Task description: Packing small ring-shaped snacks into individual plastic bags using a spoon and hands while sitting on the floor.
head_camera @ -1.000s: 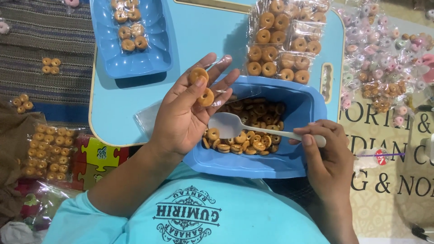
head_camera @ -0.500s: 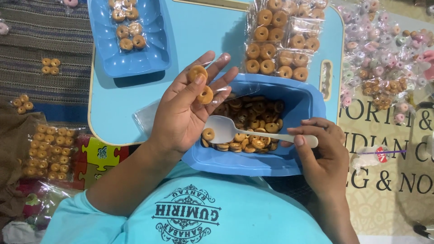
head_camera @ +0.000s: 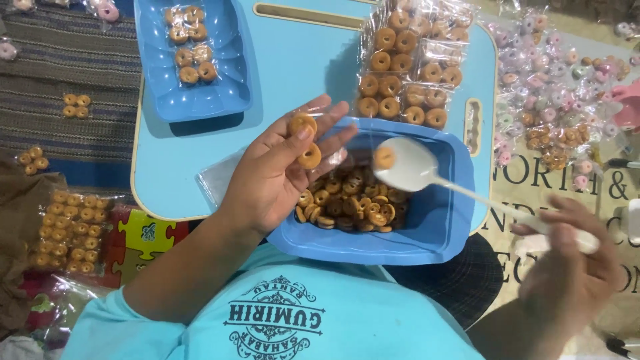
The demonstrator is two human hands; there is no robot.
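Head view, largest first: a light blue table [head_camera: 300, 73] fills the upper middle, its rounded near edge running along the left of the frame, with bare surface between the two trays. Lower centre sits a blue tray [head_camera: 440, 233] of ring biscuits [head_camera: 347, 200]. Left hand [head_camera: 273, 173], palm up over that tray's left rim, pinches two biscuits with thumb against fingers. Right hand [head_camera: 567, 273], blurred at lower right, grips a white spoon [head_camera: 433, 177]; its long axis slants from lower right up to its bowl, carrying one biscuit.
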